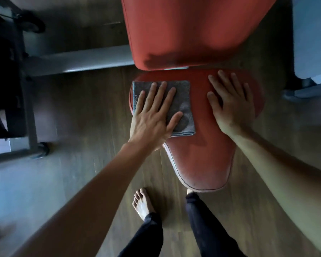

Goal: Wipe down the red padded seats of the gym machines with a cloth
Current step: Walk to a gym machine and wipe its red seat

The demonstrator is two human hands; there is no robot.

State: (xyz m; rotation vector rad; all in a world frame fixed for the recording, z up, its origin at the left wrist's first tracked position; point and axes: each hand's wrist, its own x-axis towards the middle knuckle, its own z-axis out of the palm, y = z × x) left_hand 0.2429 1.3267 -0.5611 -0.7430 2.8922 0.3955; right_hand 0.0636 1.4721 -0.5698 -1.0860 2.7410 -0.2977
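Grey cloth (176, 106) flat under left hand (152, 115), beside right hand (232, 106).

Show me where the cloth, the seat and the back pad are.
grey cloth (183, 97): head view, on its uncovered part.
red seat (202, 160): head view, on the bare narrow front part.
red back pad (183, 30): head view, on the middle of its face.

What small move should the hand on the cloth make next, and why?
Probably slide the left hand, flat on the grey cloth, toward the narrow near end of the red seat. The cloth covers only its wide far-left part, and the right hand rests flat on the far-right part.
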